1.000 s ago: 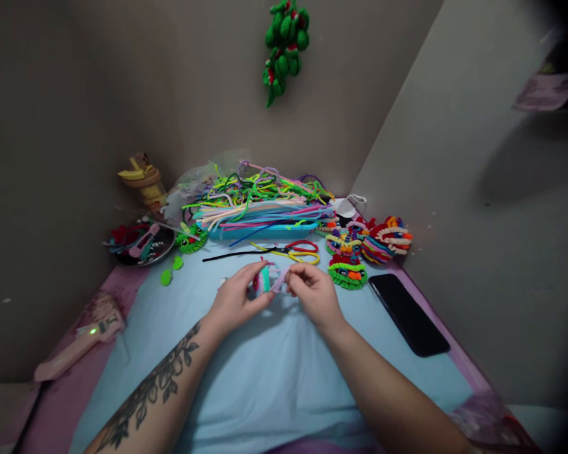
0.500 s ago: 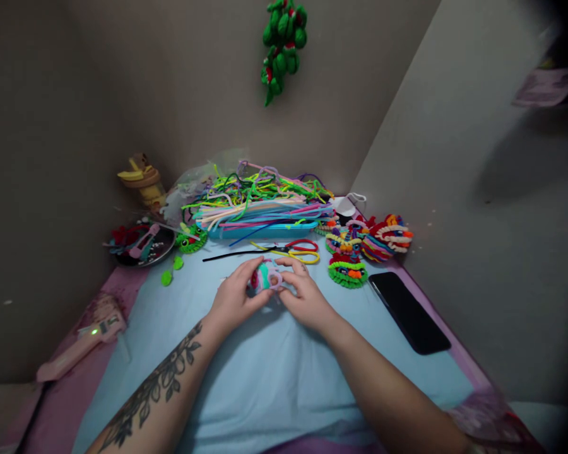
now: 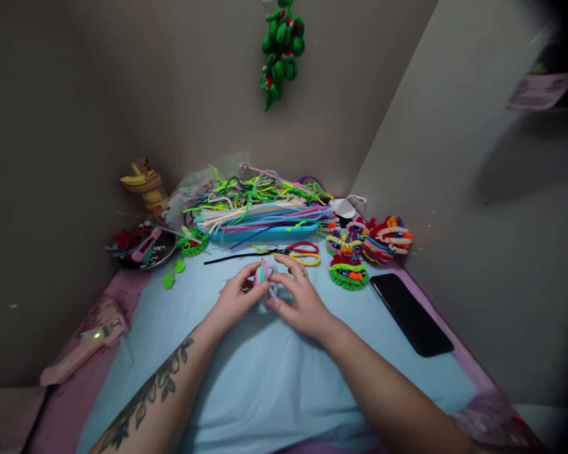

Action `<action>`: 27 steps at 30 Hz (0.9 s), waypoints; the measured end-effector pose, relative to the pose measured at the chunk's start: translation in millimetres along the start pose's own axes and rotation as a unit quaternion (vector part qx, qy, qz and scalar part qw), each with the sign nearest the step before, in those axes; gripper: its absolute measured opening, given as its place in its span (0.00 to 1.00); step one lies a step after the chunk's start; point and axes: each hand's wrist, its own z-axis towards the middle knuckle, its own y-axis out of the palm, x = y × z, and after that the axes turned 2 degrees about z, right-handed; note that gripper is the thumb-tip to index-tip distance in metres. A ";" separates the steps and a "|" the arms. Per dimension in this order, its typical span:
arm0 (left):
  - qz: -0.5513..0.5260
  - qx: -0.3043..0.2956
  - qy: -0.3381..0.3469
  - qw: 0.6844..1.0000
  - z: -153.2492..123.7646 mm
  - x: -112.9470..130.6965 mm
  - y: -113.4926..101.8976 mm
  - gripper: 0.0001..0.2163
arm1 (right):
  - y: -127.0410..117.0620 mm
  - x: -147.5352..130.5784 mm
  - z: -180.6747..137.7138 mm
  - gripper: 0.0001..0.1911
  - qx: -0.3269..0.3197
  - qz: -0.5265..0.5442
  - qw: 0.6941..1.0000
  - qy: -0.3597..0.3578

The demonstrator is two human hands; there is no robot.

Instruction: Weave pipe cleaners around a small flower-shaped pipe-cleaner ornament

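Between my two hands, above the light blue cloth (image 3: pixel 274 378), is a small pipe-cleaner figure (image 3: pixel 264 272) in lilac, teal and pink. My left hand (image 3: pixel 240 293) pinches it from the left with thumb and fingers. From the other side, the fingers of my right hand (image 3: pixel 299 293) close on its lilac edge. Fingers hide much of the figure, so its full shape does not show. Just beyond my hands lie scissors (image 3: pixel 307 254) with red and yellow handles and a black pipe cleaner (image 3: pixel 231 258).
A blue tray (image 3: pixel 265 233) heaped with pipe cleaners (image 3: pixel 265 211) stands at the back. Finished pipe-cleaner figures (image 3: pixel 348 275) and a black phone (image 3: pixel 411 314) lie to the right. A pink glue gun (image 3: pixel 85 343), a dark bowl (image 3: pixel 168 252) and a green figure (image 3: pixel 193 242) are left.
The figure has been turned between my hands, so its lilac part now shows edge-on. My right fingers have shifted left over it. The view has moved slightly.
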 end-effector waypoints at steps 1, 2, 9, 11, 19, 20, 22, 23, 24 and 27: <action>-0.010 -0.007 0.005 1.000 0.1 0.8 0.4 0.24 | -0.8 -0.4 0.1 0.15 0.026 0.001 1.000 -0.006; -0.018 -0.012 0.009 1.000 0.2 1.7 0.9 0.23 | -1.7 -0.7 0.0 0.13 0.054 0.003 0.998 -0.010; -0.075 -0.009 -0.042 0.996 0.3 7.5 3.2 0.25 | -1.9 -3.7 -2.6 0.09 0.122 -0.011 0.991 -0.061; -0.092 -0.003 -0.052 0.994 0.4 8.5 3.2 0.25 | 0.8 -5.2 -3.5 0.11 0.110 -0.010 0.992 -0.067; -0.086 -0.053 -0.020 0.995 -2.0 6.3 0.1 0.24 | -2.2 -4.8 -0.1 0.08 0.175 0.035 0.984 0.025; -0.084 -0.073 -0.009 0.994 -3.0 6.4 -0.2 0.24 | -4.2 -3.4 1.2 0.09 0.179 0.048 0.982 0.042; -0.083 -0.117 0.004 0.990 -5.1 7.1 -0.1 0.24 | -8.3 -0.3 3.8 0.11 0.170 0.074 0.980 0.066; -0.079 -0.139 0.007 0.987 -6.2 7.8 0.1 0.23 | -10.0 1.2 4.9 0.12 0.161 0.085 0.981 0.073; -0.072 -0.158 0.008 0.985 -7.2 8.5 0.5 0.23 | -11.5 2.4 5.8 0.11 0.150 0.096 0.981 0.077; -0.037 -0.190 0.014 0.981 -8.7 10.5 1.3 0.23 | -14.4 4.9 7.2 0.06 0.121 0.131 0.981 0.079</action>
